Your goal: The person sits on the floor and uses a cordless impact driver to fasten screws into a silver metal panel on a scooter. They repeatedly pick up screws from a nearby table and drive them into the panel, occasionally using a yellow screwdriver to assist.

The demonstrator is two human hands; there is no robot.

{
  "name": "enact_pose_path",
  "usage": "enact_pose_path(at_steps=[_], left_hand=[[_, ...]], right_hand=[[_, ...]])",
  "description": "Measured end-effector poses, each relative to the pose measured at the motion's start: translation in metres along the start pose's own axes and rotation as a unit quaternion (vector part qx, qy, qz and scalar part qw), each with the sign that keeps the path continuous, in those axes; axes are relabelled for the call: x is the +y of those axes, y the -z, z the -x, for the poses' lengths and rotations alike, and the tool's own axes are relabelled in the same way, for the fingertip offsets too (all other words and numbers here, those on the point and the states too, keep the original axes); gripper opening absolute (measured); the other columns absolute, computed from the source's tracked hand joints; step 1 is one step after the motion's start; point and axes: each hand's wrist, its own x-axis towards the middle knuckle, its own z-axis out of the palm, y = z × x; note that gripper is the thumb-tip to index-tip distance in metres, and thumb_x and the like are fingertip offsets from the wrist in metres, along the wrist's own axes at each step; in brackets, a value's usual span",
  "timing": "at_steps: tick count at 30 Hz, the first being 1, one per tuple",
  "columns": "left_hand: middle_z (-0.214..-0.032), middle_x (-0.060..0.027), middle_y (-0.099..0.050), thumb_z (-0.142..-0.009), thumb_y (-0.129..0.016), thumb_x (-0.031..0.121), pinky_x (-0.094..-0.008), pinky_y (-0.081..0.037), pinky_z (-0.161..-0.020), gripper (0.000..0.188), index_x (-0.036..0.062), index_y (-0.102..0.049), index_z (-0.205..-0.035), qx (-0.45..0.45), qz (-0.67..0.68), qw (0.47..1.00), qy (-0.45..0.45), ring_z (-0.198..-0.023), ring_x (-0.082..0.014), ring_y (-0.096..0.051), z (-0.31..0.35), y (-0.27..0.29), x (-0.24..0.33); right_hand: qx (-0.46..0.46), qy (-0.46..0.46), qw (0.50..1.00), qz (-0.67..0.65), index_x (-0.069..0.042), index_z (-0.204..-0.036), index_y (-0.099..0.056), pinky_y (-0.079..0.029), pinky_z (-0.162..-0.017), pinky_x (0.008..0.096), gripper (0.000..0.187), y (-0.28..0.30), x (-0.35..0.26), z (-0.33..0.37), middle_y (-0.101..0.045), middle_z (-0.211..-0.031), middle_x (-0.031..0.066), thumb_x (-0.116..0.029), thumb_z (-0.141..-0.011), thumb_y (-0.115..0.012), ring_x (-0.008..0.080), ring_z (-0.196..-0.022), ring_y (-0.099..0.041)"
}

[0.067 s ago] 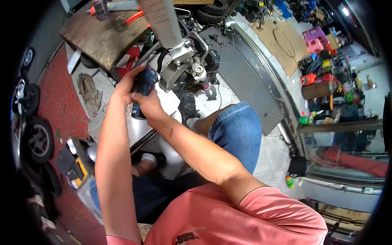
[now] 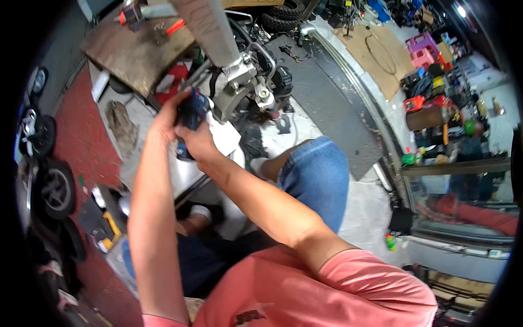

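Both hands are wrapped round a dark blue cordless drill (image 2: 193, 109), held out ahead of me. My left hand (image 2: 165, 121) closes on it from the left. Lower down, my right hand (image 2: 199, 140) grips it, and part of its body shows between the two hands. The drill's front end is beside a metal bracket (image 2: 231, 98) at the lower end of a thick grey bar (image 2: 210, 32). Whether the drill touches the bracket I cannot tell. Just under the bracket lies a white sheet (image 2: 225, 137).
A worn wooden table (image 2: 131, 57) stands at the far left, with a brown rag (image 2: 121, 126) near it. Wheels (image 2: 57, 188) line the left side. On the right are a glass-topped case (image 2: 463, 201), a cardboard sheet (image 2: 376, 54) and many loose parts. My denim-covered knee (image 2: 318, 174) is close by.
The whole view has shifted slightly, and the grey bar appears a little further left. Both hands keep their hold on the drill.
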Motion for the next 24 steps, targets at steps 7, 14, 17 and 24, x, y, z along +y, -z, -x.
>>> enact_pose_path(at_steps=[7, 14, 17, 24], left_hand=[[-0.091, -0.0076, -0.076, -0.097, -0.075, 0.044, -0.0379, -0.062, -0.072, 0.036, 0.0084, -0.073, -0.103, 0.052, -0.022, 0.998, -0.033, -0.075, -0.0229, -0.072, -0.002, -0.037, -0.007], [-0.086, -0.0042, -0.073, -0.093, -0.079, 0.050, -0.0354, -0.058, -0.068, 0.039, 0.0125, -0.074, -0.102, 0.125, -0.221, 0.967, -0.011, -0.071, -0.0192, -0.069, 0.006, -0.052, 0.002], [-0.093, -0.0080, -0.075, -0.093, -0.080, 0.032, -0.0337, -0.057, -0.072, 0.030, 0.0056, -0.075, -0.108, 0.087, -0.374, 0.923, 0.002, -0.078, -0.0189, -0.070, 0.016, -0.053, 0.010], [-0.085, -0.0129, -0.073, -0.089, -0.072, 0.013, -0.0393, -0.058, -0.061, 0.017, -0.0023, -0.075, -0.094, 0.113, -0.507, 0.854, 0.039, -0.068, -0.0226, -0.070, 0.005, -0.057, 0.023]], right_hand=[[-0.013, 0.018, 0.997, -0.070, 0.004, -0.133, -0.051, -0.058, -0.082, 0.0378, 0.051, 0.025, -0.003, -0.017, -0.068, -0.112, 0.0143, -0.015, -0.093, -0.076, 0.0227, -0.094, -0.069], [-0.022, -0.011, 0.985, -0.172, 0.005, -0.128, -0.051, -0.058, -0.059, 0.0371, 0.045, 0.014, -0.013, -0.014, -0.067, -0.102, 0.0142, -0.021, -0.098, -0.071, 0.0211, -0.072, -0.069], [-0.010, -0.022, 0.979, -0.202, 0.003, -0.132, -0.050, -0.058, -0.072, 0.0384, 0.047, 0.009, -0.021, -0.009, -0.066, -0.111, 0.0137, -0.024, -0.097, -0.066, 0.0200, -0.089, -0.068], [-0.116, -0.034, 0.993, -0.004, 0.001, -0.126, -0.060, -0.053, -0.065, 0.0359, 0.043, 0.050, -0.053, 0.013, -0.071, -0.094, 0.0107, -0.015, -0.087, -0.069, 0.0187, -0.076, -0.067]])
